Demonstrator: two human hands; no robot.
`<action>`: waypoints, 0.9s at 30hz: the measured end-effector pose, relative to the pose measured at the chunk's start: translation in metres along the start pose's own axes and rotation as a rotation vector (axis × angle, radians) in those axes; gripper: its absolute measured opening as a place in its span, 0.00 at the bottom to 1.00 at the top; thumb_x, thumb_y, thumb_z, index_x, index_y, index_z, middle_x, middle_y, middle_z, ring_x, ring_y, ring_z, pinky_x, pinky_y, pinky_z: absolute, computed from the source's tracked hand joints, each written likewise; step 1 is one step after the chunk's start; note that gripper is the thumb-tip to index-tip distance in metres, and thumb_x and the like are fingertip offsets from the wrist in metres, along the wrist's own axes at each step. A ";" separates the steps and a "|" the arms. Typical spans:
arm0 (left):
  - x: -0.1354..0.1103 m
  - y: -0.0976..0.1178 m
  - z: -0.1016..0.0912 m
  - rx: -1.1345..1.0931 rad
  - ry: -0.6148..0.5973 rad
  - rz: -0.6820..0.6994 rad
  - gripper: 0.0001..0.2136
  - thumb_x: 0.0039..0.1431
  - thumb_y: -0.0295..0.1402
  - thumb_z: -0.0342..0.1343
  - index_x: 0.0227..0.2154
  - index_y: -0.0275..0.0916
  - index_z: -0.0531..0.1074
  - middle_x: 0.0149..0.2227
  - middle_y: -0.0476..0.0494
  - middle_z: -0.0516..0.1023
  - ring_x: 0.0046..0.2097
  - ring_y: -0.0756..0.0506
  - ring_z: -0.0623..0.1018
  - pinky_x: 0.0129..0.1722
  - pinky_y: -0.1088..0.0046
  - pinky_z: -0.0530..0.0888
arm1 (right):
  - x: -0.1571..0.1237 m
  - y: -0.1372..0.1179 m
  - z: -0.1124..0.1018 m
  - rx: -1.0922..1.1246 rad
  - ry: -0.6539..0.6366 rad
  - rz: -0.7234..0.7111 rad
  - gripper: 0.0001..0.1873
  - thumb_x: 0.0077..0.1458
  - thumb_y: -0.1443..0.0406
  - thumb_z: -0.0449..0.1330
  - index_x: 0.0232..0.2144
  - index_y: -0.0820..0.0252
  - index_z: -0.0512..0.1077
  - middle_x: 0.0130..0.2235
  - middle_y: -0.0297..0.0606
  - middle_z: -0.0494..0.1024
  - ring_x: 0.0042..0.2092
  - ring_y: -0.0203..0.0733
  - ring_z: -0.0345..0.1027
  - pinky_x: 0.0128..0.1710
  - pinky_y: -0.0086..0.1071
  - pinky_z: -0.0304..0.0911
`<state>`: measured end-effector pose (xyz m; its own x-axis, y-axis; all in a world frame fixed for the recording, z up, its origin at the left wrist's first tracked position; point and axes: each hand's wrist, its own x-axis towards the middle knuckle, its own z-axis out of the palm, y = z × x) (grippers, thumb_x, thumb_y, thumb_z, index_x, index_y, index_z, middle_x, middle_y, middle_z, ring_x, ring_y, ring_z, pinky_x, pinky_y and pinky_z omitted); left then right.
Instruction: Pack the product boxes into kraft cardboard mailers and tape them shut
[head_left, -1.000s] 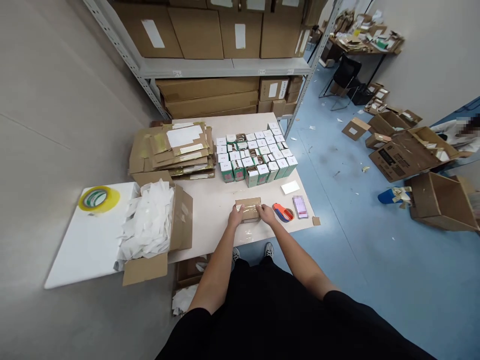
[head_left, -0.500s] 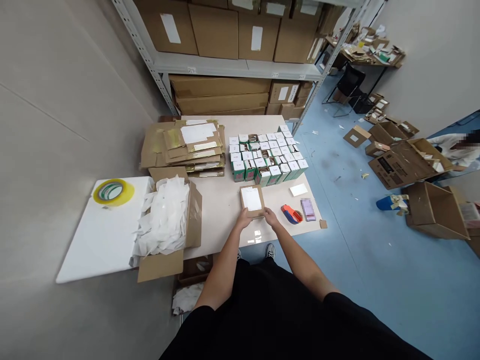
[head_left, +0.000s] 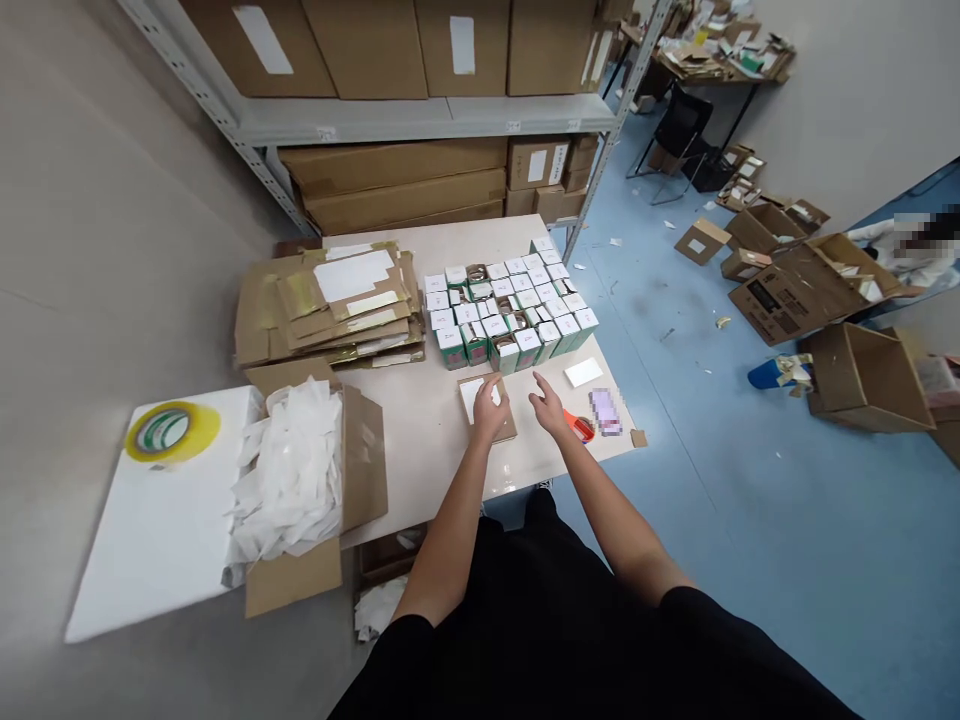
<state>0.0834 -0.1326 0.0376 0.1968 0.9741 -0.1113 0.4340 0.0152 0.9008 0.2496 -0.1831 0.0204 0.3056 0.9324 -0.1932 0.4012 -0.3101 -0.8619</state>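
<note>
1. Cardboard box [head_left: 507, 434], lying flat on the table [head_left: 420, 480] near its front edge, just in front of the worker; its white label [head_left: 467, 392] faces up, presumably so that it can be read at a glance
2. Left hand [head_left: 491, 408], over the box and hiding part of the label; the fingers are parted and loosely curved, with no visible grip, and whether they touch the box cannot be told
3. Right hand [head_left: 549, 407], apart from the box; fingers well spread and holding nothing visible, the wrist passing beside an orange tool [head_left: 580, 425], partly hidden, which seems laid there for easy reach
4. Blurred purple item [head_left: 604, 412] and white card [head_left: 583, 373], both lying flat near the table's side edge, perhaps to leave the middle free for handling
5. Green-and-white cartons [head_left: 526, 340], standing upright in close rows behind the hands, an arrangement that likely saves room; several tops are open
6. Flattened cardboard [head_left: 352, 300], stacked beside the cartons, probably because folded sheets pile compactly
7. Open carton [head_left: 364, 450] of crumpled white paper [head_left: 296, 470], its flaps spread, which would keep the contents accessible
</note>
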 end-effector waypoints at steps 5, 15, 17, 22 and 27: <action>0.034 0.031 0.058 -0.007 -0.058 -0.027 0.22 0.66 0.32 0.54 0.63 0.41 0.70 0.63 0.38 0.73 0.62 0.40 0.73 0.57 0.63 0.74 | 0.046 0.035 -0.063 0.016 0.084 -0.012 0.36 0.62 0.62 0.50 0.72 0.52 0.57 0.72 0.38 0.60 0.71 0.48 0.54 0.65 0.44 0.61; 0.087 -0.002 0.195 0.022 -0.216 -0.290 0.24 0.63 0.30 0.58 0.63 0.37 0.71 0.59 0.35 0.77 0.52 0.42 0.80 0.55 0.65 0.74 | 0.142 0.183 -0.160 -0.286 -0.037 0.355 0.35 0.63 0.64 0.53 0.71 0.64 0.58 0.73 0.48 0.57 0.72 0.53 0.52 0.69 0.43 0.56; 0.094 -0.013 0.216 0.026 -0.232 -0.365 0.25 0.62 0.31 0.59 0.63 0.38 0.71 0.60 0.35 0.77 0.52 0.42 0.80 0.54 0.66 0.75 | 0.151 0.201 -0.162 -0.349 -0.107 0.365 0.35 0.63 0.65 0.53 0.71 0.66 0.57 0.73 0.50 0.55 0.72 0.53 0.52 0.68 0.41 0.58; 0.109 -0.037 0.256 -0.052 -0.236 -0.568 0.25 0.61 0.35 0.61 0.61 0.36 0.71 0.59 0.32 0.78 0.53 0.42 0.81 0.49 0.69 0.76 | 0.152 0.222 -0.150 -0.498 -0.240 0.326 0.37 0.63 0.66 0.53 0.72 0.68 0.54 0.74 0.53 0.50 0.72 0.55 0.53 0.66 0.41 0.59; 0.109 -0.042 0.275 -0.052 -0.168 -0.618 0.17 0.62 0.39 0.60 0.49 0.36 0.78 0.47 0.36 0.84 0.46 0.42 0.83 0.46 0.68 0.77 | 0.142 0.214 -0.133 -0.641 -0.363 0.239 0.36 0.65 0.67 0.53 0.73 0.61 0.53 0.75 0.49 0.48 0.75 0.54 0.43 0.68 0.44 0.55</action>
<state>0.3278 -0.0889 -0.1279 0.0608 0.7339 -0.6765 0.4692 0.5771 0.6684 0.4941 -0.1423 -0.1291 0.1886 0.7947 -0.5770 0.8153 -0.4542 -0.3591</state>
